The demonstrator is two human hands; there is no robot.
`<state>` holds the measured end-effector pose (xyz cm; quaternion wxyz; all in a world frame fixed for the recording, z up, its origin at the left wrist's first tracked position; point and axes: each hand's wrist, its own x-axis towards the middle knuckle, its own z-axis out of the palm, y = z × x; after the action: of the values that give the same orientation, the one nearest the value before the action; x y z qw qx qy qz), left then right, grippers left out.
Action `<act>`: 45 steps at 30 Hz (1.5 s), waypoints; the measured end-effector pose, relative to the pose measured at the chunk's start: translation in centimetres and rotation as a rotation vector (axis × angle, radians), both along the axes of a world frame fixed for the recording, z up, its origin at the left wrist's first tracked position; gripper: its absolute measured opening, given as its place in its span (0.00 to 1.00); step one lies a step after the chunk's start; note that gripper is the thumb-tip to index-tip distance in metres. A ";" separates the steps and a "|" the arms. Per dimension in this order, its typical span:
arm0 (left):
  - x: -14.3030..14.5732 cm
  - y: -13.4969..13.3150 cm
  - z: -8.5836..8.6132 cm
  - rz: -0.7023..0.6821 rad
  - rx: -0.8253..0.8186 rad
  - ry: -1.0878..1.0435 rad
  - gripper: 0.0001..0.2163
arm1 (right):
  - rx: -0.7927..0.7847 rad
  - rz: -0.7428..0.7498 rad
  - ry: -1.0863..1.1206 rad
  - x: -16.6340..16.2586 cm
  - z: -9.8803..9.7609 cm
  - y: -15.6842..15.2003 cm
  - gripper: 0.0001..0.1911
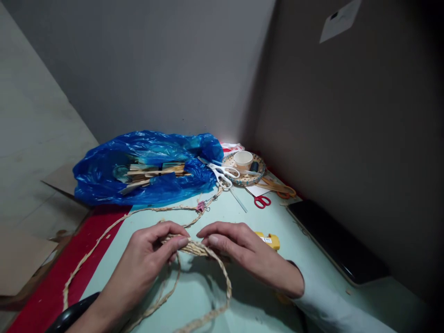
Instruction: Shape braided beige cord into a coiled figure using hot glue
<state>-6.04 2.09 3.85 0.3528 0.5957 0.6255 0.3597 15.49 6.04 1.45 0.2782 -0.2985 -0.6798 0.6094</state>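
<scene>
Between my hands, above the table, is a small coiled piece of braided straw cord (pixel 194 248), its rows lying side by side. My left hand (pixel 157 247) pinches its left part between thumb and fingers. On the right side, my right hand (pixel 234 243) grips the piece, thumb on top and fingers behind it. A loose length of braided cord (pixel 227 280) loops down from the piece toward the front edge. More cord trails under my left wrist and arcs across the table at the left. The undersides of the piece are hidden by my fingers.
A blue plastic bag (pixel 104 185) with straw strips (pixel 156 172) lies at the back left. White scissors (pixel 222 173), a woven basket (pixel 248 178) holding a white cup (pixel 243 158), red scissors (pixel 262 201), a yellow tool (pixel 272 241) and a black phone-like slab (pixel 336 243) sit right. Walls stand behind.
</scene>
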 end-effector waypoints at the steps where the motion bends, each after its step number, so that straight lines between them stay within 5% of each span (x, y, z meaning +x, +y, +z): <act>1: -0.2 0.0 -0.3 0.024 0.003 -0.014 0.09 | 0.156 -0.046 -0.045 0.1 0.2 -0.1 0.14; 4: -0.9 0.1 -0.9 0.084 0.009 -0.064 0.10 | 0.502 -0.064 -0.065 0.5 0.7 -0.6 0.13; 8: -1.6 0.3 -1.4 0.124 0.005 -0.138 0.11 | 0.820 0.138 -0.047 0.5 1.1 -0.9 0.21; 12: -2.0 0.6 -2.0 0.112 -0.029 -0.195 0.11 | 0.951 0.325 -0.179 0.6 1.4 -0.5 0.22; 16: -2.2 0.9 -2.4 0.100 -0.061 -0.246 0.12 | 0.868 0.372 -0.152 1.1 1.7 -0.1 0.11; 23: -1.4 0.1 -2.2 0.049 -0.118 -0.277 0.11 | -0.121 -0.144 0.347 -1.1 2.6 0.9 0.08; 27: -0.8 -0.3 -1.2 -0.010 -0.102 -0.275 0.11 | -0.336 -0.166 0.532 -3.8 5.1 2.8 0.11; 33: -1.4 -1.2 -0.3 -0.010 -0.069 -0.230 0.12 | -0.286 -0.292 0.651 -5.6 12.6 7.2 0.14; 38: -3.5 -2.3 1.1 0.072 0.040 -0.173 0.12 | -0.068 -0.484 0.631 -3.3 17.0 12.8 0.11; 39: -4.0 -2.5 1.4 0.109 0.081 -0.166 0.12 | -0.020 -0.523 0.600 -2.5 17.2 13.9 0.06; 41: -4.7 -2.7 2.0 0.188 0.166 -0.154 0.12 | 0.080 -0.586 0.516 -0.9 16.8 15.7 0.14; 45: -5.0 -2.7 2.9 0.258 0.252 -0.123 0.12 | 0.242 -0.646 0.239 2.1 13.2 17.6 0.16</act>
<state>-11.04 -0.62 6.73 0.2639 0.5269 0.6240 0.5132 17.63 23.62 14.64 0.5671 -0.3894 -0.5802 0.4360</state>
